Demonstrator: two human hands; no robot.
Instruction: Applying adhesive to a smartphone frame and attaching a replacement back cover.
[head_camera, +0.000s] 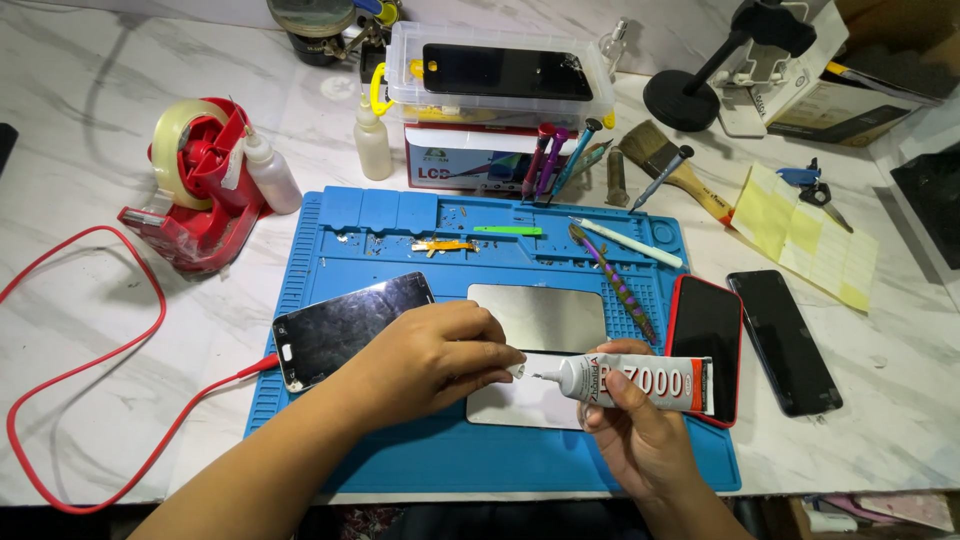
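Both hands over blue mat (400, 455); right (640, 425) gripping glue tube (640, 381); left (435, 355) pinching its cap (516, 370)

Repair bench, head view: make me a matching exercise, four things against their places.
1. tape dispenser
2. glue tube
3. paintbrush
4. phone with red cable

A. held in the right hand
B. on the blue mat, partly under the left hand
C. on the marble table, left of the mat
D. behind the mat's right corner

Pairs: 1-C, 2-A, 3-D, 4-B
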